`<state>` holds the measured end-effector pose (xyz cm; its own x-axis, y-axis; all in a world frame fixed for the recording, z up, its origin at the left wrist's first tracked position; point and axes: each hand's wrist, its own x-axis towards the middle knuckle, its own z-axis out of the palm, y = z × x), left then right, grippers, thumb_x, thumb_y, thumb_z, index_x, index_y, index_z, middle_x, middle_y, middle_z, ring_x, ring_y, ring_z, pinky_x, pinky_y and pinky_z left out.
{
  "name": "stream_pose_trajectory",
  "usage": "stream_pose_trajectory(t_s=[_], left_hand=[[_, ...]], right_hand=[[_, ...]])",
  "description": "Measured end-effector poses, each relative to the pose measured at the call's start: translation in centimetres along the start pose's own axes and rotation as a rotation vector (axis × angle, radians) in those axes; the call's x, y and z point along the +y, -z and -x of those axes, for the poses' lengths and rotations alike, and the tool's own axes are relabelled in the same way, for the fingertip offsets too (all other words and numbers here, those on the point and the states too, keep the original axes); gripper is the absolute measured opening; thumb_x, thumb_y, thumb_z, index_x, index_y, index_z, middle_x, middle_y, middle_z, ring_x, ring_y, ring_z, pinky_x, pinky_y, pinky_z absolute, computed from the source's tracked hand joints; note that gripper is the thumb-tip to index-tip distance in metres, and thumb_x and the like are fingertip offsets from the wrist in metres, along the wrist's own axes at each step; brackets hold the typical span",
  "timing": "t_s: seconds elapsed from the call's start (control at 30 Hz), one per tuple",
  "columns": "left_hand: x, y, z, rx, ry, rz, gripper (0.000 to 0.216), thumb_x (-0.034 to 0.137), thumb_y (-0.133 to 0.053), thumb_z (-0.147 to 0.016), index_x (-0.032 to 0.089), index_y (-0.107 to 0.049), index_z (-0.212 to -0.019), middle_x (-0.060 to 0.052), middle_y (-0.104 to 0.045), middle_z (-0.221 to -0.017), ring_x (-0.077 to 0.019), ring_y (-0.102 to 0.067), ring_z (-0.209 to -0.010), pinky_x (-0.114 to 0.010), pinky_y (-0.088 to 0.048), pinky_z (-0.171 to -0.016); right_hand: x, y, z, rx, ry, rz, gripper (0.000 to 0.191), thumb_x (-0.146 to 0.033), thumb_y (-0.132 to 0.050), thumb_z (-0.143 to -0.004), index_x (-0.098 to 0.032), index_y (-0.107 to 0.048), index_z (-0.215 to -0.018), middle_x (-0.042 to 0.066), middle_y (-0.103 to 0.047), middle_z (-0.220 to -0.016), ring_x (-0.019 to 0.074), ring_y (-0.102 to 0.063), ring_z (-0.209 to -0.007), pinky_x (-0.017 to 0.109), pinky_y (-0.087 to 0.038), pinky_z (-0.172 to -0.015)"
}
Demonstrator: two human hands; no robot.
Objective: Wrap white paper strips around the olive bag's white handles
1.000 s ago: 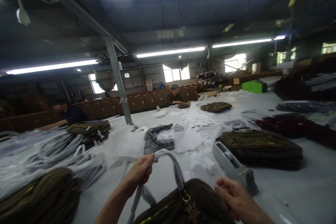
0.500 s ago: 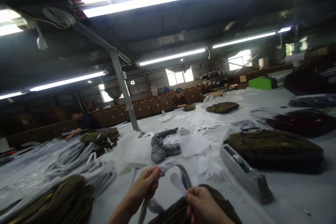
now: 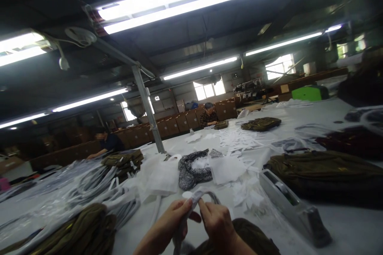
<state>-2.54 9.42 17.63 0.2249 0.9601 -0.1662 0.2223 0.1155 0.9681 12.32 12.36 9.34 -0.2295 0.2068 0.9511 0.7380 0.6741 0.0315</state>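
Note:
At the bottom middle, my left hand [image 3: 170, 223] pinches a grey strap [image 3: 213, 196] that loops up and over between my hands. My right hand [image 3: 216, 221] is closed on the same strap, its fingers close beside the left thumb. The strap's surface looks pale and shiny where the left hand grips it. Below and partly behind my right hand lies an olive-green bag [image 3: 253, 233], cut off by the frame's lower edge. A grey tape dispenser [image 3: 295, 207] stands on the white table to the right of my hands.
Olive bags lie at left [image 3: 80, 233] and right [image 3: 326, 175]. Grey straps [image 3: 92, 179] pile up at left. A speckled black-and-white cloth [image 3: 191, 171] and white paper sheets [image 3: 229, 167] lie ahead. A metal post [image 3: 149, 111] rises beyond; two people sit across the table.
My right hand has moved up and left along the strap, close to my left hand. The strap's loop between them is smaller. The camera view has shifted slightly.

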Motion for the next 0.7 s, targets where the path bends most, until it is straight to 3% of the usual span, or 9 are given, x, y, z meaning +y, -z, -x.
stream_pose_trajectory(t_s=[0.1,0.27,0.43,0.7], left_hand=[[0.4,-0.5,0.0,-0.036,-0.065,0.041,0.045,0.054,-0.057,-0.074,0.015,-0.058,-0.097,-0.003,-0.063,-0.075,-0.0024,-0.041,-0.031,-0.016,-0.026,-0.031],[0.2,-0.2,-0.3,-0.003,-0.055,0.073,0.046,0.051,-0.063,-0.069,0.014,-0.063,-0.096,0.001,-0.056,-0.063,-0.0032,-0.041,-0.031,-0.016,-0.026,-0.031],[-0.2,0.5,-0.3,0.024,-0.038,0.12,0.038,0.044,-0.066,-0.068,0.012,-0.066,-0.088,-0.001,-0.058,-0.067,-0.0044,-0.047,-0.037,-0.017,-0.035,-0.038],[0.2,0.2,0.4,0.08,-0.046,0.089,0.038,0.047,-0.066,-0.067,0.011,-0.066,-0.081,-0.002,-0.06,-0.066,-0.0044,-0.045,-0.035,-0.017,-0.032,-0.036]], right_hand=[[0.1,0.1,0.4,-0.006,0.028,0.042,0.027,-0.007,-0.039,-0.088,-0.012,-0.062,-0.101,0.004,-0.057,-0.059,0.014,-0.054,-0.048,0.023,-0.038,-0.045],[1.3,0.5,2.3,-0.087,0.018,-0.019,0.034,-0.006,-0.031,-0.088,-0.009,-0.055,-0.112,0.006,-0.059,-0.066,0.0155,-0.055,-0.054,0.025,-0.039,-0.051],[2.6,2.2,3.4,-0.16,-0.042,-0.057,0.029,-0.004,-0.036,-0.085,-0.013,-0.059,-0.099,0.006,-0.059,-0.067,0.0165,-0.057,-0.057,0.025,-0.041,-0.054],[2.2,5.6,-0.1,-0.08,0.216,-0.061,0.033,-0.006,-0.035,-0.087,-0.006,-0.052,-0.116,0.014,-0.066,-0.093,0.0204,-0.06,-0.073,0.032,-0.046,-0.066]])
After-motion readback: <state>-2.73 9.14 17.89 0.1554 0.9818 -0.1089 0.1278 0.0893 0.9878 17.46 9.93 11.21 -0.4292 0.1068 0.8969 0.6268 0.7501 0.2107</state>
